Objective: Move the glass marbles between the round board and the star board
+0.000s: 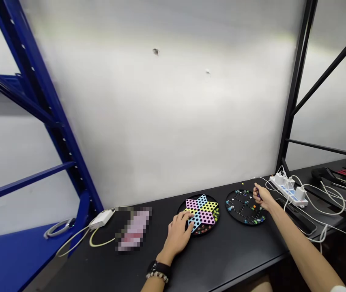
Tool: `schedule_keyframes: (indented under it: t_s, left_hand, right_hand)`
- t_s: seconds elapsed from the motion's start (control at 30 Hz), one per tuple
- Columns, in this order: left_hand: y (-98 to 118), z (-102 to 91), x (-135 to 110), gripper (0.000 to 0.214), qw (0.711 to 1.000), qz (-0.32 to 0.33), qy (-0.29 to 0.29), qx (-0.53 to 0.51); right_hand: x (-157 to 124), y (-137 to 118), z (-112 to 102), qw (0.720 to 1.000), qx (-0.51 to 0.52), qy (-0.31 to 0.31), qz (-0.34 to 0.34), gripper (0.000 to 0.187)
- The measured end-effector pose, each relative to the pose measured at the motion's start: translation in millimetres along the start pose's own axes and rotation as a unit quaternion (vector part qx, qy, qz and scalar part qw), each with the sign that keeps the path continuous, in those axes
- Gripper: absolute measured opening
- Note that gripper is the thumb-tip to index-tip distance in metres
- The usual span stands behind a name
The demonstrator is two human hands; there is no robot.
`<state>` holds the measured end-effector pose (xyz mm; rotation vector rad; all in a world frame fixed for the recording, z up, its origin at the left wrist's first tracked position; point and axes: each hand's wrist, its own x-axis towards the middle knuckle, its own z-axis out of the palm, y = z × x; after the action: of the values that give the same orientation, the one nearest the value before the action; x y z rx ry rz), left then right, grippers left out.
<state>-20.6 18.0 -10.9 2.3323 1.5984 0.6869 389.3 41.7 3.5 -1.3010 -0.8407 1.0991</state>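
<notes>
Star-shaped board (pixel 202 211) with coloured sections lies on a round black tray (pixel 183 206), near the back edge of the worktop (pixel 221 253). My left hand (pixel 179 232) is at its left side, palm down, with fingers slightly spread. Green marbles (pixel 216 215) and red marbles (pixel 203 230) are beside the star. Well apart from it, my right hand (pixel 261 196) is over the right rim of a second round tray (pixel 236 219), which carries scattered marbles (pixel 229 209). Its fingers are curled inward; whether they grip something, I cannot tell.
</notes>
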Motion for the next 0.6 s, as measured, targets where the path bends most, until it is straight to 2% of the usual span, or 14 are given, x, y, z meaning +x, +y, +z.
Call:
schedule_keyframes:
  t_s: [0.17,0.23,0.27,0.3,0.33,0.4,0.43,0.47,0.53,0.6]
  left_hand:
    - [1,-0.6,1,0.032,1.000,0.009,-0.003,-0.004]
    - [2,-0.9,1,0.031,1.000,0.008,-0.003,-0.005]
    - [2,-0.9,1,0.031,1.000,0.008,-0.004,-0.007]
    - [3,-1.0,1,0.031,1.000,0.008,-0.004,-0.009]
    - [3,-1.0,1,0.032,1.000,0.008,-0.006,-0.012]
    - [3,-1.0,1,0.032,1.000,0.007,-0.010,-0.017]
    - [3,-1.0,1,0.032,1.000,0.006,-0.012,-0.019]
    - [3,-1.1,1,0.032,1.000,0.005,-0.014,-0.020]
    - [4,-1.1,1,0.032,1.000,0.004,-0.016,-0.023]
    - [4,-0.9,1,0.032,1.000,0.003,-0.019,-0.024]
  right_hand:
    - [-23,11,-7,0.994,-0.104,-0.010,-0.005,0.026]
    - [-38,14,-12,0.983,-0.182,-0.022,-0.034,0.028]
    - [-46,17,-15,0.964,-0.256,-0.027,-0.065,0.030]
    - [-53,19,-16,0.931,-0.349,-0.027,-0.104,0.032]
    - [-61,23,-18,0.881,-0.450,-0.021,-0.144,0.033]
    - [-74,31,-18,0.762,-0.616,0.006,-0.200,0.036]
    - [-79,36,-18,0.719,-0.662,0.023,-0.210,0.037]
    - [-82,40,-18,0.689,-0.691,0.036,-0.215,0.038]
    - [-86,47,-16,0.660,-0.716,0.051,-0.221,0.040]
    - [-85,52,-16,0.672,-0.705,0.065,-0.219,0.038]
